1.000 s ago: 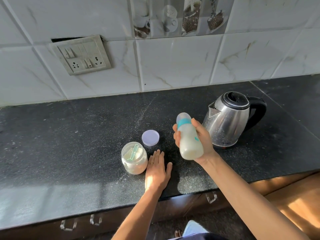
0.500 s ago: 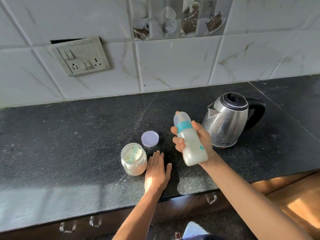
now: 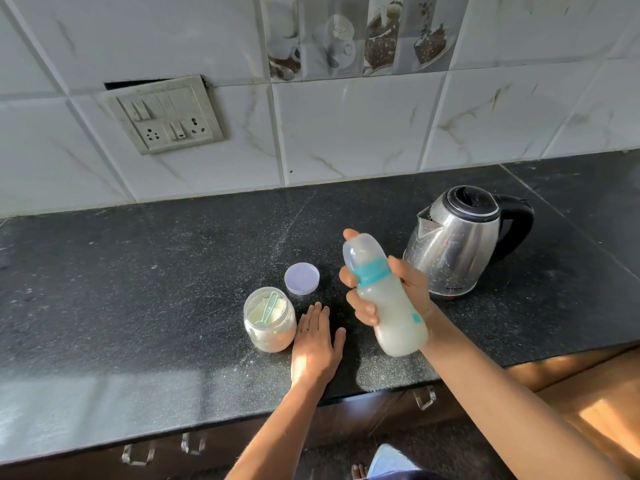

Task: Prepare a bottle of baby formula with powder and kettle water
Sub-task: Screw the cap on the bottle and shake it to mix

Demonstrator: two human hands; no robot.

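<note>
My right hand grips a capped baby bottle with a teal ring and milky liquid inside, held tilted above the black counter, cap toward the upper left. My left hand rests flat on the counter, fingers straight, just right of an open jar of powder with a teal scoop inside. The jar's pale round lid lies behind it. A steel kettle with a black lid and handle stands to the right, behind the bottle.
A switch and socket plate sits on the tiled wall at the upper left. Drawer handles run below the counter's front edge. A wooden surface shows at the lower right.
The bottle in my right hand has tipped from near upright to slanted, its base swinging lower and to the right. My left hand has stayed flat on the counter.
</note>
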